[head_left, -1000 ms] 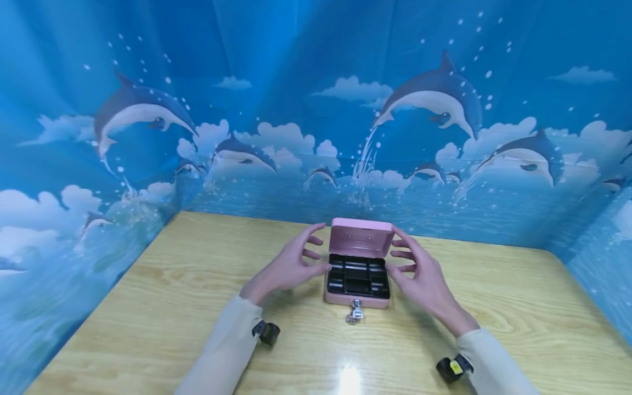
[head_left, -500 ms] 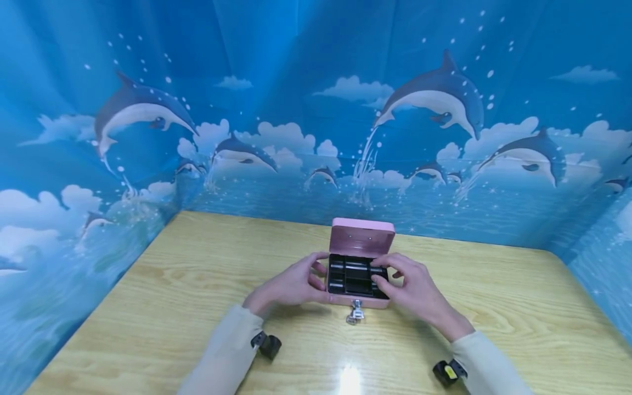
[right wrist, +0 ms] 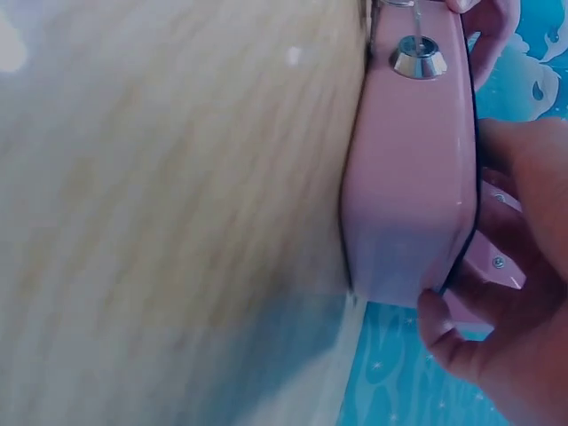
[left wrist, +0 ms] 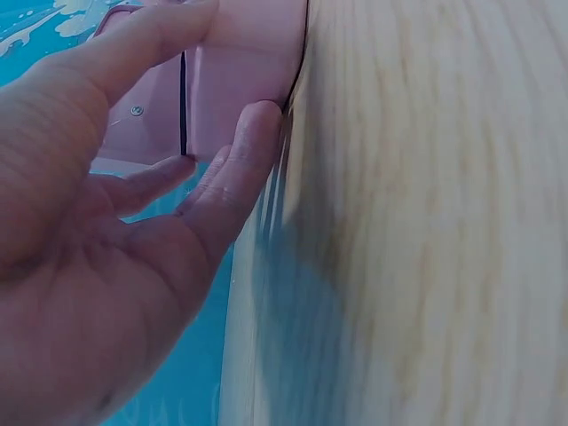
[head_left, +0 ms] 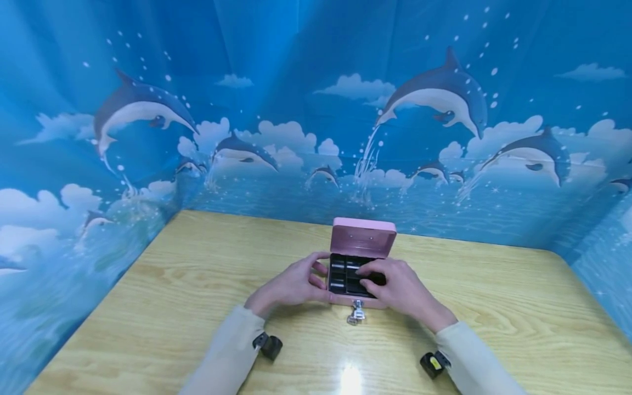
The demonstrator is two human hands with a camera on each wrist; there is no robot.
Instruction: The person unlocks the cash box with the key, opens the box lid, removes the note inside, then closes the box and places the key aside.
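A pink metal cash box (head_left: 342, 299) stands on the table with its lid (head_left: 362, 240) raised. Inside sits a black divided tray (head_left: 338, 276). My left hand (head_left: 295, 284) holds the box's left side, thumb at the front corner and fingers toward the back; the left wrist view has the fingertips against the pink side wall (left wrist: 244, 62). Over the tray's right half, my right hand (head_left: 397, 282) reaches in with bent thumb and index finger. Whether they pinch a divider is hidden. In the right wrist view one finger touches the box's near corner. Keys (head_left: 356, 314) hang from the front lock (right wrist: 418, 58).
The wood-grain table (head_left: 197, 285) spreads around the box on both sides. Behind and beside it hangs a blue dolphin-print cloth (head_left: 276, 109). Each sleeve carries a small black wrist camera (head_left: 271, 347).
My left hand has come onto the box's left side. From beside the raised lid, my right hand has moved down and left into the tray. The box stays put.
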